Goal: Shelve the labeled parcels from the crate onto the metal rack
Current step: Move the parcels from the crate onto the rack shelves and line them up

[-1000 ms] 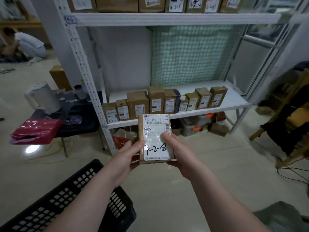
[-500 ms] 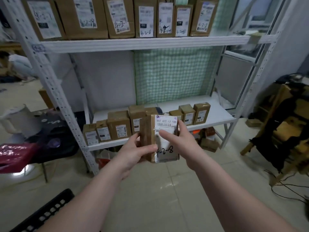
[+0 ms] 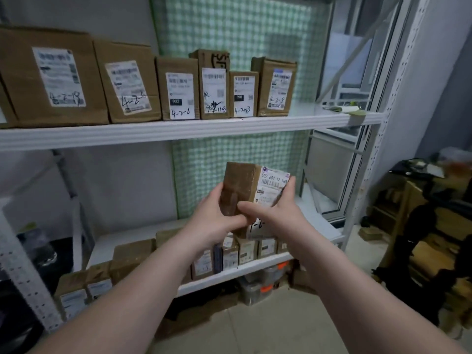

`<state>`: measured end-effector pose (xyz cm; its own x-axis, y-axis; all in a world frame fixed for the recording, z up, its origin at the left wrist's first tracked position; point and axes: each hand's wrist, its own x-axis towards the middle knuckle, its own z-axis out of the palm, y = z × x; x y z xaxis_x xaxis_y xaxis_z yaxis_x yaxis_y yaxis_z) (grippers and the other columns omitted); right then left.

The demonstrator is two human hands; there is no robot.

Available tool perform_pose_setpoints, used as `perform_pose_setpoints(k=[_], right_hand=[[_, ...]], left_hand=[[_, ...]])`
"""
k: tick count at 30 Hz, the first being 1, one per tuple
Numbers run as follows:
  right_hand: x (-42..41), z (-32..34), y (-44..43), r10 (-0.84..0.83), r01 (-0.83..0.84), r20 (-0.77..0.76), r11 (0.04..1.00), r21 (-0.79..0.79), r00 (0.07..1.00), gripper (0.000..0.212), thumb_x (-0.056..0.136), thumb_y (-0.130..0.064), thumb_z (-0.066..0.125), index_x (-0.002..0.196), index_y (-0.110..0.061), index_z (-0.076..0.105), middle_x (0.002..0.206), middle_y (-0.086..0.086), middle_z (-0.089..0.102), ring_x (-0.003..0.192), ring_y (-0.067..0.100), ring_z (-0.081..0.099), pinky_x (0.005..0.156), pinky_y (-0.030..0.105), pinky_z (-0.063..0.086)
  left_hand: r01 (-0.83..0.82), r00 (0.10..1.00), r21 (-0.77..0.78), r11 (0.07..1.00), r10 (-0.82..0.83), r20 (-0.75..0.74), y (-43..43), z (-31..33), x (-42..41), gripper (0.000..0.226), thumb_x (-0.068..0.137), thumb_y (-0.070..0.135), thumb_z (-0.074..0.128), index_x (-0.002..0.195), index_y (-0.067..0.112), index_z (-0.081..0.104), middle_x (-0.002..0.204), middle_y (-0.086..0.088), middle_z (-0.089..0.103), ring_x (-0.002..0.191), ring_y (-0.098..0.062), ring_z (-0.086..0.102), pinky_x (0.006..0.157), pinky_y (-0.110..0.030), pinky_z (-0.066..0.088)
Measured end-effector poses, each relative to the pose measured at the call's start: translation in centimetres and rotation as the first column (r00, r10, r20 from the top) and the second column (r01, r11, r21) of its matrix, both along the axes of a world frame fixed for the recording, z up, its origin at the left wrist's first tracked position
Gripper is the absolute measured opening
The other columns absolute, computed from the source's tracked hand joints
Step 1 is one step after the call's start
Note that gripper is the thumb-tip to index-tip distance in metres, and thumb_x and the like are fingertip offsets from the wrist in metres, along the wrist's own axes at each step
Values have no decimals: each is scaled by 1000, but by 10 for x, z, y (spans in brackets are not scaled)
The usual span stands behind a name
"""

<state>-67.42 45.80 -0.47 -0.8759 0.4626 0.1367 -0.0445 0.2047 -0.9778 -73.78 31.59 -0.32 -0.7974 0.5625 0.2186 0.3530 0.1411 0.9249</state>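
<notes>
Well, the person stands close to the rack (image 3: 25, 284) and holds one parcel (image 3: 238, 185) up in both hands. The parcel is in the air in front of the rack. It is lower than the top shelf (image 3: 178, 134) and higher than the low shelf (image 3: 255, 264), and it touches neither one.

It is a small brown box, held upright and turned a bit. One brown side shows, and so does a side with a white label (image 3: 273, 186).

The left hand (image 3: 212, 221) grips the brown side, with its fingers curled round the edge. The right hand (image 3: 275, 215) grips the label side. Its thumb lies across the front, low down, and its fingers reach up the far edge. This hand hides most of the black writing at the bottom of the label.

On the top shelf six boxes (image 3: 178, 90) stand in a row, side by side. Each has a white label with black writing. Some small boxes (image 3: 246, 251) stand in a row on the low shelf, partly hidden by the arms. A green checked cloth (image 3: 229, 34) hangs behind the rack.
</notes>
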Motion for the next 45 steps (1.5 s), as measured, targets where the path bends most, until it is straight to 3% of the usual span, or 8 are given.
perform_pose_setpoints(k=[3,7,12,19,26,34,41,45], right_hand=[[-39,17,29,-22,23,-47,1000,15,999,137,46,-40,85,152,-31,-2,120,-3,65,107,18,65,87,46,57],[-80,29,64,-76,79,-110,997,19,991,132,43,-46,83,151,-34,8,115,-3,67,105,22,66,77,50,60],[-114,43,122,-224,240,-172,968,76,959,124,44,-51,78,150,-32,16,112,-9,68,104,17,65,92,48,55],[-166,84,246,-405,442,-252,890,112,879,128,64,-45,84,156,-29,-4,143,3,51,129,24,50,106,33,38],[-212,118,338,-409,461,-256,866,195,876,122,71,-45,81,156,-27,-4,149,13,40,133,31,43,108,43,36],[-265,125,381,-379,430,-209,839,334,902,119,74,-48,79,157,-26,-4,148,16,38,131,34,45,102,45,40],[-305,114,391,-345,408,-224,831,378,911,119,72,-51,79,156,-25,-1,145,16,39,129,36,46,100,48,41],[-319,113,394,-369,427,-220,828,364,903,114,70,-52,80,154,-17,10,145,14,39,129,34,47,99,49,43]], left_hand=[[18,996,-62,998,-23,-83,26,25,-39,51,67,26,84,91,50,45,99,27,53,102,-11,62,86,-26,49],[31,989,-117,993,-47,-142,61,47,-78,65,73,30,80,123,43,40,105,24,53,107,-11,57,89,-26,44],[-114,942,-267,957,19,-335,113,61,-120,77,79,46,70,145,31,34,144,5,42,130,-18,43,105,-36,38],[-335,808,-306,891,104,-581,182,82,-170,69,87,41,63,147,21,35,151,-1,35,138,-16,31,110,-25,23],[-489,730,-319,812,180,-659,262,99,-217,61,87,34,62,143,19,42,146,-3,41,134,-18,37,109,-27,27],[-623,678,-489,611,110,-727,314,85,-244,62,88,40,57,143,20,38,148,-3,36,134,-23,35,113,-42,25],[-714,596,-465,523,107,-796,322,95,-249,14,88,33,53,85,19,54,96,2,46,100,-22,50,72,-33,45],[-731,572,-458,505,88,-816,324,97,-250,16,87,36,53,85,20,56,93,4,45,95,-19,50,64,-30,38]])
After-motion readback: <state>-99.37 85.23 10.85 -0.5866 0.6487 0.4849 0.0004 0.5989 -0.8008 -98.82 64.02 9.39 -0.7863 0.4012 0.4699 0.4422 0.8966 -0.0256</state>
